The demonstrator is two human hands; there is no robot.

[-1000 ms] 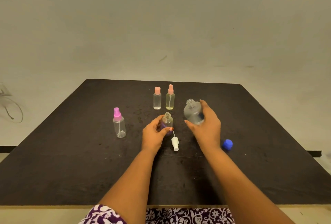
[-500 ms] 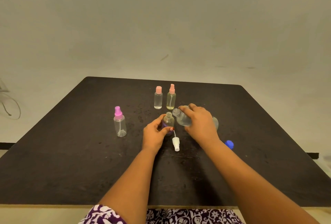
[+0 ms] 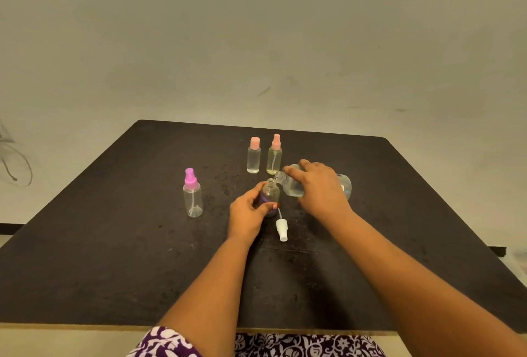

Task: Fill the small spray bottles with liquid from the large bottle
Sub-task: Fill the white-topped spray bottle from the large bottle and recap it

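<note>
- Head view, one item group: bottles on a black worktop [image 3: 114, 242] set against a plain pale wall [image 3: 256, 28].
- Left hand [image 3: 248, 214]: fingers and thumb curled round the open small bottle [image 3: 270, 192], gripping it low on its body, near the middle of the worktop.
- Open small bottle: clear, upright, threaded neck bare with no top fitted; a purple band shows between the fingers. How much liquid it holds cannot be told.
- Right hand [image 3: 322, 188]: clasped over the large bottle [image 3: 291, 187] from above, fingers wrapped across its shoulder.
- Large bottle: clear, tipped almost onto its side, base pointing right, open neck pointing left. The neck sits just above and to the right of the small bottle's mouth, very close to it. Clear liquid lies along its lower side. Whether any is pouring cannot be told.
- White spray top [image 3: 281, 229]: lying on the worktop just beside the left hand, its thin tube pointing toward the open small bottle.
- Purple-topped spray bottle [image 3: 193, 197]: clear, upright, capped, standing apart to the left of the left hand.
- Flat-capped bottle [image 3: 253, 155]: pink cap, clear contents, upright, behind the hands.
- Yellowish spray bottle [image 3: 274, 155]: pink spray top, upright, just beside the flat-capped bottle and close behind the large bottle's neck.
- Patterned cloth [image 3: 285, 345]: purple and white, at the near edge below the worktop.
- Wire [image 3: 17, 168]: a thin loop at the far left, off the worktop.
</note>
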